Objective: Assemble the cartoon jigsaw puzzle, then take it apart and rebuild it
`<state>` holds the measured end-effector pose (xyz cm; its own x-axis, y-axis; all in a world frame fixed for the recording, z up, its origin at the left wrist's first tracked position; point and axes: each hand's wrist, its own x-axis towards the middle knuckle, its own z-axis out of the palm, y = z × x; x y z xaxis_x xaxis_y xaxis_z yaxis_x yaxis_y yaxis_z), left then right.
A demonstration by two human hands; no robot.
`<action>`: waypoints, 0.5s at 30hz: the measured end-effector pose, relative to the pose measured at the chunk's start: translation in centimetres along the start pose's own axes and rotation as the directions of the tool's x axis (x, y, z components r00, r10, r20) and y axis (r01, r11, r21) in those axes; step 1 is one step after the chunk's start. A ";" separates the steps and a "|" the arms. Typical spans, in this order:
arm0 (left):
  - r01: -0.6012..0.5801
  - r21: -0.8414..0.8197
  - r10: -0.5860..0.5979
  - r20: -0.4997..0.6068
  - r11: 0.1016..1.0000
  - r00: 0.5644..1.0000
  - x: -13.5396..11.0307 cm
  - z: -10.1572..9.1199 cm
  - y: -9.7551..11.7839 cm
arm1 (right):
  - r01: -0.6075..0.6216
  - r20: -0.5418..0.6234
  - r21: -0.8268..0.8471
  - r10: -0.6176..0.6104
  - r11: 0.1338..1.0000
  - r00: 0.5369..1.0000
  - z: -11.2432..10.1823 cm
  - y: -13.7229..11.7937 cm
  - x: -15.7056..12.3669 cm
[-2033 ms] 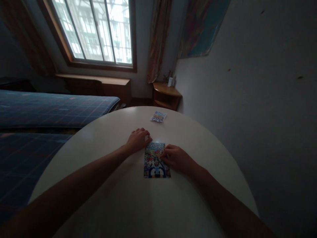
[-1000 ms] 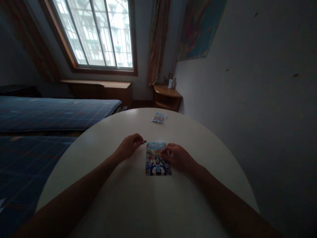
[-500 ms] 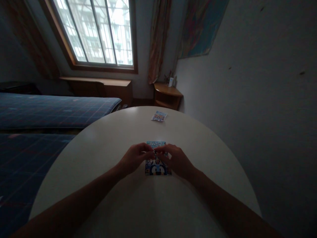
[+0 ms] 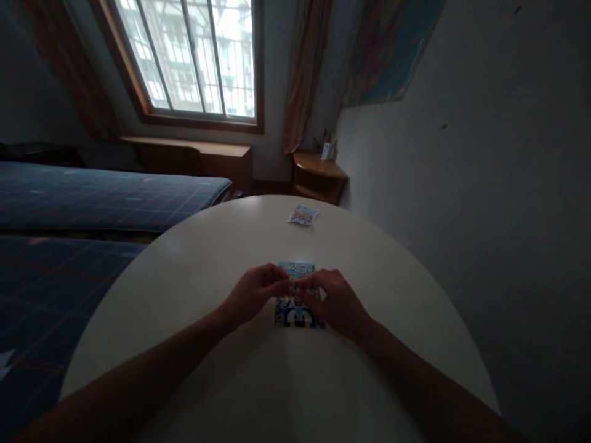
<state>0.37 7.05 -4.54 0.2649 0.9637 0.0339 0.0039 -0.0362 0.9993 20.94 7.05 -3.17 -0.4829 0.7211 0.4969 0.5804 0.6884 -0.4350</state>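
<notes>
A small colourful rectangular puzzle picture (image 4: 298,317) lies flat in the middle of the round white table (image 4: 277,381). My left hand (image 4: 256,294) and my right hand (image 4: 333,301) meet over its middle. Their fingertips are pinched together and touch each other above the picture. Whatever sits between the fingertips is too small and dark to make out. The hands hide most of the picture's centre; its top strip and bottom edge show.
A second small colourful card or packet (image 4: 303,215) lies near the table's far edge. A blue plaid bed (image 4: 92,197) runs along the left. A wooden corner shelf (image 4: 318,172) and a barred window (image 4: 194,58) stand beyond; a wall is close on the right.
My left hand pinched a tiny dark piece beside the picture's top left corner, then carried it right over the picture. Both hands now meet at its middle.
</notes>
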 end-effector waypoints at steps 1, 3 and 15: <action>0.000 0.007 0.000 0.006 1.000 1.000 0.0 0.0 0.0 | -0.002 0.001 -0.002 0.002 1.000 1.000 0.0 0.1 0.0; -0.006 0.018 0.005 0.018 1.000 1.000 -0.1 0.1 0.0 | -0.006 0.006 -0.006 0.006 1.000 1.000 0.1 0.2 0.0; -0.121 0.545 0.112 0.050 0.829 0.992 -0.3 -0.6 0.3 | 0.012 0.080 -0.032 -0.009 0.999 0.997 0.5 0.9 -0.1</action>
<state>-0.32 6.96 -4.26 0.3117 0.9391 0.1446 0.4971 -0.2908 0.8175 21.19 7.58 -3.95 -0.5389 0.7185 0.4396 0.5950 0.6941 -0.4052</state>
